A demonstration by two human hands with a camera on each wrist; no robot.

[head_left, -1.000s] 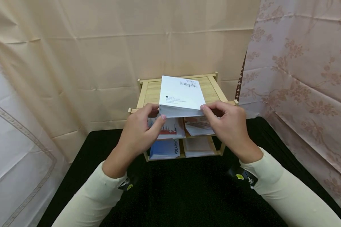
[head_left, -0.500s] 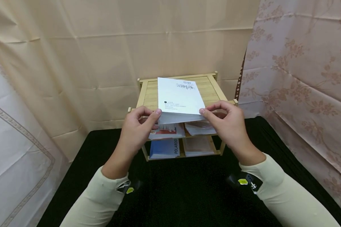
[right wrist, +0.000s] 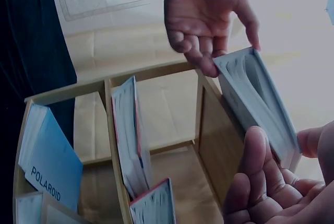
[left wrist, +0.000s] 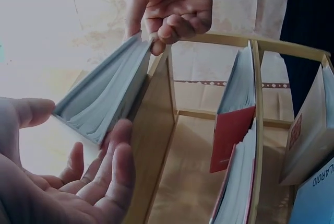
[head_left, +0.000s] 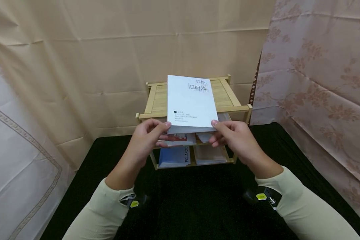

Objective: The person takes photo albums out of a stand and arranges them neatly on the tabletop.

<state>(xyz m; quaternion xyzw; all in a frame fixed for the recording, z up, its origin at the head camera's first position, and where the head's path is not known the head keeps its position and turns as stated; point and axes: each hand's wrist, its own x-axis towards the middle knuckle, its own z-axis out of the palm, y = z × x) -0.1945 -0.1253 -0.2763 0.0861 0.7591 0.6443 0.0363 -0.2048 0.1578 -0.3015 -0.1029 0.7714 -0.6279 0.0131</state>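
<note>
A white book (head_left: 190,103) with dark printed characters on its cover lies between my two hands, over the front part of a small wooden shelf's top board (head_left: 226,95). My left hand (head_left: 147,136) pinches its near left corner, thumb on the cover and fingers beneath. At the near right corner, my right hand (head_left: 238,140) pinches it the same way. In the left wrist view the book's page edges (left wrist: 107,91) show, the covers spread slightly apart. The right wrist view shows fingertips right under the lower cover of the book (right wrist: 255,98).
Below the top board, the middle tier holds books, including a red-covered book (left wrist: 229,135). On the bottom tier stand a blue POLAROID book (head_left: 174,156) and a pale book (head_left: 210,155). Black cloth (head_left: 195,200) covers the table; beige curtain (head_left: 108,66) hangs behind.
The book's near edge has come lower and closer to me, and its cover now shows more fully. The left thumb has moved from the book's side onto its cover. Both hands have shifted slightly down.
</note>
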